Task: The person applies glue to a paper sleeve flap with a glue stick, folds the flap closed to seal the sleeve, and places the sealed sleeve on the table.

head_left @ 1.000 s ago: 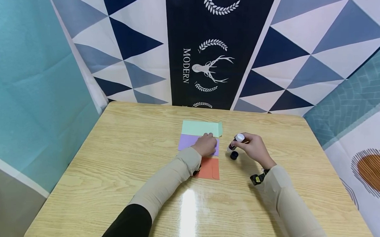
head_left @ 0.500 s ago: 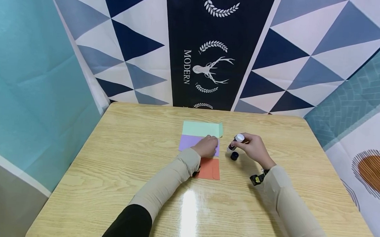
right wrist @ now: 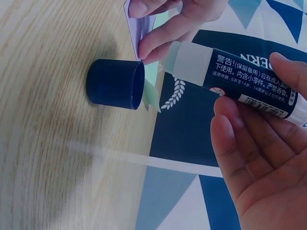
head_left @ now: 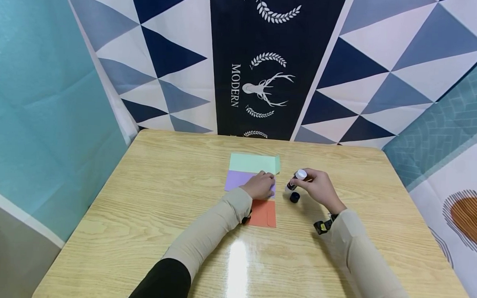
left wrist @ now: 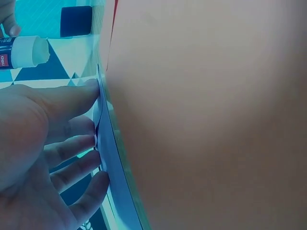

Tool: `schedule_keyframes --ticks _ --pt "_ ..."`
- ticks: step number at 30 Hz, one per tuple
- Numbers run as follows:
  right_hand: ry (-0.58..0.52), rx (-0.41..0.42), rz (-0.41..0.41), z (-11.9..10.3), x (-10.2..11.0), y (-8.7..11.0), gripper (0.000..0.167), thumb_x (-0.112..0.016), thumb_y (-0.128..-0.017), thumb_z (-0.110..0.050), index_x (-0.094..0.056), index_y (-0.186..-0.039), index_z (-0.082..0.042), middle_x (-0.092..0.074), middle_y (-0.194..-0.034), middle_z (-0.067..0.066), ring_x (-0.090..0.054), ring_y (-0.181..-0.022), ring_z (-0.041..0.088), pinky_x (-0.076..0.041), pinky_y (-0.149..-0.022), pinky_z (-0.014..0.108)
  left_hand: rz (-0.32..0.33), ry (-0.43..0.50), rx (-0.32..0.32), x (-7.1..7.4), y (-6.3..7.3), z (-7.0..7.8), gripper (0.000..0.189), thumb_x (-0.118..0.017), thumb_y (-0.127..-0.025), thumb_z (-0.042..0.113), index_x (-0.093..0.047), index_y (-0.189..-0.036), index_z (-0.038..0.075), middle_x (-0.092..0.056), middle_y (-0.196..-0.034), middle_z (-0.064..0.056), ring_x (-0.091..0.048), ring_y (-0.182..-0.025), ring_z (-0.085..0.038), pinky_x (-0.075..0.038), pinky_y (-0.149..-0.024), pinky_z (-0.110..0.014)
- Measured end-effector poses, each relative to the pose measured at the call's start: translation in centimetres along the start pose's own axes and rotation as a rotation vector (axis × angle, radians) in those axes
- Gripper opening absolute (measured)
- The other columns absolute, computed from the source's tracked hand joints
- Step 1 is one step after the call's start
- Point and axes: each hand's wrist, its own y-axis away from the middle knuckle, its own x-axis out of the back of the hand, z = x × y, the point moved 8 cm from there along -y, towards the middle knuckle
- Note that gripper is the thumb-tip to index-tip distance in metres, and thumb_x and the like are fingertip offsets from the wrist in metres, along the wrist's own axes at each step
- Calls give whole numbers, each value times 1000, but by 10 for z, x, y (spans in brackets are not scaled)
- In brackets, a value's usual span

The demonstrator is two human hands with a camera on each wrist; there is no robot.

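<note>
Pinching the glue stick (right wrist: pixel 230 72): right hand (head_left: pixel 320 187), thumb one side, fingers the other, grip narrow, only the barrel between them. Stick is tilted, bare glue end uncapped, pointing down and toward the left hand's side. Printed label sits right by the fingertips.

Dark cap (right wrist: pixel 115 84) stands on the table (head_left: pixel 162 199), just below the right fingertips and slightly nearer the person, not touching the hand.

Left hand (head_left: pixel 259 185): fingers fairly straight, slightly spread, tips on the right-end portion of the purple envelope (head_left: pixel 237 179). Most of that envelope runs out leftward from under the fingers.

Green envelope (head_left: pixel 251 162) lies just past the left fingers, its flap sticking out at the right end. Orange-red envelope (head_left: pixel 264 213) lies on the near side of the left fingers, partly covered by the beige sleeve (head_left: pixel 212 225).

Right wrist carries a small black device (head_left: pixel 323 226), well behind the fingertips. Patterned backdrop (head_left: pixel 179 50) stands beyond both hands, past the table's far edge.
</note>
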Motion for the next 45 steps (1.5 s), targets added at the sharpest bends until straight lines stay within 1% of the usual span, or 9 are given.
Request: schedule_keyframes --ticks 9,14,17,20,28,33,38,42,45 --pt "-8 0 0 1 -2 -1 25 -74 -88 -29 -72 -99 -6 -73 -96 12 -62 -80 14 -51 -69 23 25 -46 -2 -2 -3 2 33 -55 -99 35 -67 -120 12 -50 -147 -4 -47 -133 -22 -39 -110 -29" --pt "-11 -2 -6 1 -3 -1 26 -73 -88 -30 -72 -98 -7 -73 -96 12 -62 -80 12 -51 -70 23 99 93 53 2 -3 -5 20 -66 -93 29 -73 -89 10 -66 -113 -4 -61 -101 -19 -49 -88 -27" --pt "-7 -5 -4 1 -3 -1 26 -74 -87 -30 -72 -98 -6 -73 -95 12 -62 -79 11 -51 -69 23 141 176 81 4 -2 -10 16 -69 -92 23 -73 -83 10 -64 -95 -2 -60 -87 -15 -49 -77 -26" --pt "-3 -3 0 0 -1 -1 25 -74 -87 -29 -72 -97 -6 -73 -94 12 -62 -78 11 -51 -68 23 161 189 73 8 -1 -11 13 -68 -92 18 -74 -84 11 -64 -94 -2 -60 -87 -14 -50 -78 -25" --pt "8 1 0 -3 0 -1 25 -74 -88 -28 -72 -99 -5 -72 -95 13 -61 -79 13 -50 -68 24 108 197 41 7 -3 -11 11 -71 -90 20 -69 -85 11 -67 -89 0 -56 -78 -11 -46 -71 -23" --pt "2 -1 -2 -1 -1 -2 26 -74 -87 -28 -72 -99 -5 -72 -95 13 -61 -79 14 -50 -68 24 51 121 25 2 -5 -8 26 -72 -89 30 -69 -108 11 -68 -110 0 -57 -97 -15 -47 -85 -27" --pt "-3 -2 -1 0 -2 -2 26 -74 -88 -29 -72 -99 -5 -72 -95 13 -61 -79 14 -50 -68 24 41 84 2 5 -2 -4 16 -70 -91 26 -70 -93 10 -68 -101 0 -60 -93 -17 -49 -81 -27" --pt "-4 -12 -4 1 -4 -1 27 -74 -88 -30 -72 -99 -5 -72 -96 13 -61 -80 15 -50 -69 24 49 152 15 4 -1 -8 12 -69 -91 21 -67 -83 12 -67 -87 2 -59 -80 -12 -49 -76 -24" --pt "-7 -19 -10 3 -5 -1 28 -73 -88 -30 -72 -99 -5 -72 -96 13 -61 -81 16 -51 -70 24 50 211 27 1 -2 -11 23 -70 -91 20 -59 -72 15 -62 -78 4 -54 -70 -8 -46 -75 -22"
